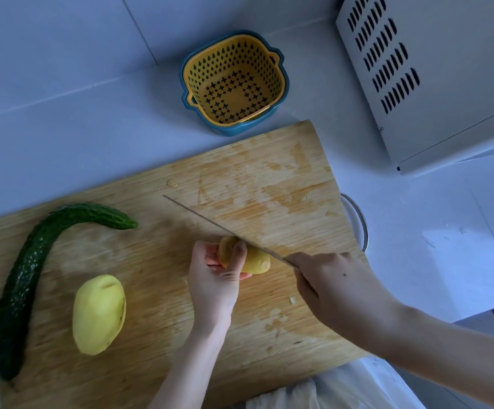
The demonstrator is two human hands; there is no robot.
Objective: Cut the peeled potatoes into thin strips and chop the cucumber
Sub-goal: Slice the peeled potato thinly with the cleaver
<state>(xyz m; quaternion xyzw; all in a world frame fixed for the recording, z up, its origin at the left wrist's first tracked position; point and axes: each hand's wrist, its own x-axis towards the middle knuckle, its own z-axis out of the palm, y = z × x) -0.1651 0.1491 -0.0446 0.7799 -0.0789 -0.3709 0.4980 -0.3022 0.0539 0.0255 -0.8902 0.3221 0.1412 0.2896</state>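
Wooden board (269,172): potato (259,262) in left hand (213,278), knife (210,221) in right hand (328,284)

Pale counter (77,149), tiled wall (48,31), vented white hood (461,69) right; dim bluish light.

On the table (62,113) we find a cutting board (269,178), with a basket (201,72) behind it. The cucumber (30,273) lies along the board's left side, one potato (99,314) just right of it. At mid-board our left hand (213,281) holds a second potato (257,262), the knife (225,228) in our right hand (328,284) across it.
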